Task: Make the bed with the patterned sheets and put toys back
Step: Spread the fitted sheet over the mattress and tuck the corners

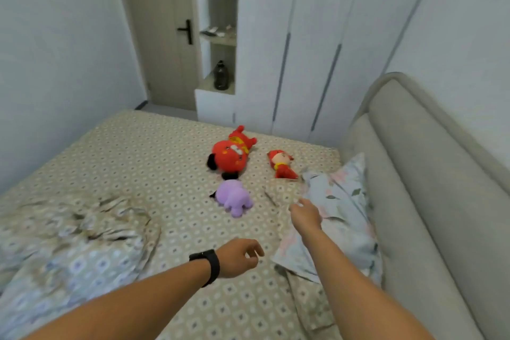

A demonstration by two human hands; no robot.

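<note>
Across the bed's near half, two bare forearms reach out over the patterned sheet (165, 174), which lies fairly flat over most of the mattress. At the near left corner a patterned duvet (69, 243) sits bunched in loose folds. The left hand (238, 257), with a black wristband (211, 265) on its wrist, hovers low over the sheet near the bed's middle; its fingers hang loosely curled and hold nothing. The right hand (305, 214) reaches further along, toward the headboard side, at the edge of the floral pillow (339, 215); motion blur and the angle hide its fingers, so I cannot tell whether it grips the pillow or only touches it. That pillow lies along the right edge of the bed, against the padded grey headboard (414, 188). Three toys lie together on the sheet toward the far right corner: a purple plush (233, 199) nearest the hands, a large red plush (231, 156) just beyond it (the two look to be touching), and a small red doll (281, 164) apart from both, close to the pillow's far end. Beyond the bed's far edge stand a white wardrobe (317, 36), open shelves holding a dark jug (221, 76), and a door (162, 30).
</note>
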